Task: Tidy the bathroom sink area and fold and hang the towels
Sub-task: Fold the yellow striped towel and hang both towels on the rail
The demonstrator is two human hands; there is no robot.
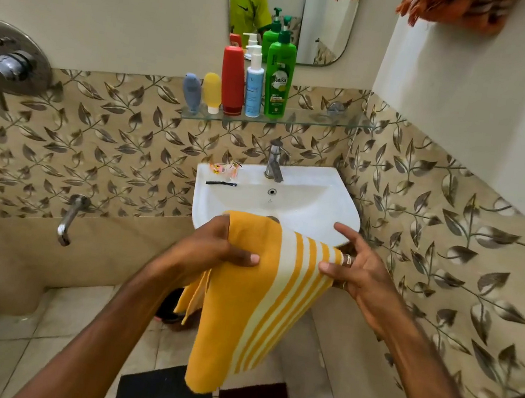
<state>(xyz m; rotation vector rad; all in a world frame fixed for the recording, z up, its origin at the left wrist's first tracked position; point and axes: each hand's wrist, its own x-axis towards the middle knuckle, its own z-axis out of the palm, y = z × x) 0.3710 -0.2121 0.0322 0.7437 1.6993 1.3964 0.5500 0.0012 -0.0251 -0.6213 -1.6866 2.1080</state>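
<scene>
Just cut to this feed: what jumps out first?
The yellow striped towel hangs front and centre, pinched by the left hand and right hand before the white sink. Above, five bright bottles line the glass shelf under the mirror.

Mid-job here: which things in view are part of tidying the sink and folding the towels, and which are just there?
Job: yellow striped towel held by left hand and right hand; wrappers and black hairpin on the sink; bottles on the glass shelf.
Bystanders: tap, mirror, floor mats.
</scene>
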